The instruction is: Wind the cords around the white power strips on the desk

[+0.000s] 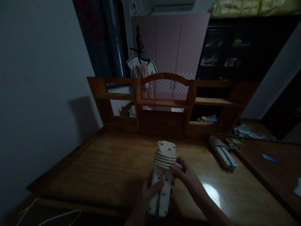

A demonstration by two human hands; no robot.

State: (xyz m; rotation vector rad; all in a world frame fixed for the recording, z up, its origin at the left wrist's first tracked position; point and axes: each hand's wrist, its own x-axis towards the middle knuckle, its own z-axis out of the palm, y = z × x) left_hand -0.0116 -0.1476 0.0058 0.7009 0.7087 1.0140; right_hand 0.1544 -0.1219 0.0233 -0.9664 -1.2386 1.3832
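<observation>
A white power strip point(162, 175) with its cord coiled around its upper part stands upright over the wooden desk point(105, 166). My left hand point(148, 194) is wrapped around the strip's lower half, thumb across its face. My right hand point(184, 174) grips the coiled cord at the strip's right side, fingers closed on it.
A second white power strip point(222, 152) lies on the desk at the right. A wooden shelf unit point(164, 103) runs along the desk's back edge. A white cable point(58, 216) hangs below the front left edge. A pink wardrobe point(174, 47) and a dark cabinet point(235, 50) stand behind.
</observation>
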